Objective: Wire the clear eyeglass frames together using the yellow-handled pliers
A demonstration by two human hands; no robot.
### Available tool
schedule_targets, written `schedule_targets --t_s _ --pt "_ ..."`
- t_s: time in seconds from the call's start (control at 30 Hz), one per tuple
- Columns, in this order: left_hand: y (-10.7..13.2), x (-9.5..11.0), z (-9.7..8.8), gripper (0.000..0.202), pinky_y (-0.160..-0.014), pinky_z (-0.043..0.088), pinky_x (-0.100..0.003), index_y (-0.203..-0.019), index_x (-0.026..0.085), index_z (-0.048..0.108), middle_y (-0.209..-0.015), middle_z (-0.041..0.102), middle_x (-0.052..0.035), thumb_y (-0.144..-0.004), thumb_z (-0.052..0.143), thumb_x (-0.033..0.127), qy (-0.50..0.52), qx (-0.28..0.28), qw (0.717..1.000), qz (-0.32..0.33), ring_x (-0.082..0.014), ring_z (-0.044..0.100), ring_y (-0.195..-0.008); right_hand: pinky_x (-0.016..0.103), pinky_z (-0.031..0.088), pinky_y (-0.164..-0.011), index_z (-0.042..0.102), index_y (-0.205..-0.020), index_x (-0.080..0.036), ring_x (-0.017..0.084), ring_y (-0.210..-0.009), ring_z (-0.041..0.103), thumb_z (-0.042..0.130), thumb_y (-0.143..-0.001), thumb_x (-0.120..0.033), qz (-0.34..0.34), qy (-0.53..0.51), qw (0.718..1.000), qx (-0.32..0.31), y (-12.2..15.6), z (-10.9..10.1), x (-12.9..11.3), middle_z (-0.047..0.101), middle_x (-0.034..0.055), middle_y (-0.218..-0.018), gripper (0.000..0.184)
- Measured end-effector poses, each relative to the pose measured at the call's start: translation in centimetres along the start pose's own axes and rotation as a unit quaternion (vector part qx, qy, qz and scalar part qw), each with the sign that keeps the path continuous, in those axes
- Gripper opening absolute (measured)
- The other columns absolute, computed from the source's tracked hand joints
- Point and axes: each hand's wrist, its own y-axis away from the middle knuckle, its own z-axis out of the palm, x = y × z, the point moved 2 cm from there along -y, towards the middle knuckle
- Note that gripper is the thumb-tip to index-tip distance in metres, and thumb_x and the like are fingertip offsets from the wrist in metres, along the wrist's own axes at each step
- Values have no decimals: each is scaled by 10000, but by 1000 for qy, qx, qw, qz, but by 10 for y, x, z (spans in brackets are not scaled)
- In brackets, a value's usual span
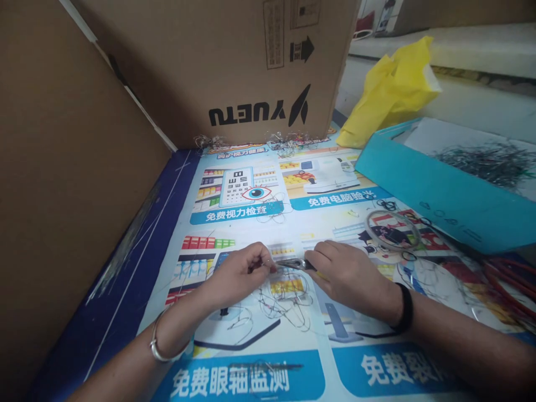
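My left hand (pixel 245 269) is closed in a pinch over the printed sheet, on what looks like a thin wire-like line; its fingers hide most of it. In my right hand (pixel 352 276) is a small pair of metal pliers (pixel 293 264), its handles inside the fist. The jaws point left and reach the left fingertips. Just below both hands lies a loose tangle of thin line (pixel 288 304) with small dark pieces along it. Nearer to me, a dark, thin straight bundle (pixel 268 367) rests on the sheet.
A large cardboard box (pixel 167 61) stands behind and left. At right, a blue box (pixel 422 195) contains a heap of thin dark pieces (pixel 489 159). A yellow bag (pixel 385 95) stands behind it. Nearby are a coil (pixel 393 230) and red-handled tools (pixel 511 279). More tangles (pixel 285 142) line the back.
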Motion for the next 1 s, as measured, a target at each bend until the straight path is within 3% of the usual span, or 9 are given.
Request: schedule_targets --t_s 0.47,1.0 --pt "1 2 -1 91 -591 346 -226 -820 194 517 -711 527 38 -806 431 167 -22 -9 1000 18 -99 451 -634 296 337 -607 585 -803 -172 197 -701 517 590 -807 -246 -24 -3 999 24 0 0 -1 576 45 -749 75" --pt "1 0 1 161 -534 319 -203 -855 197 483 -711 536 53 -755 420 87 -12 -21 999 33 -79 436 -581 300 316 -606 561 -789 -179 192 -697 497 578 -805 -228 -33 13 999 19 1 1 -2 562 39 -741 54"
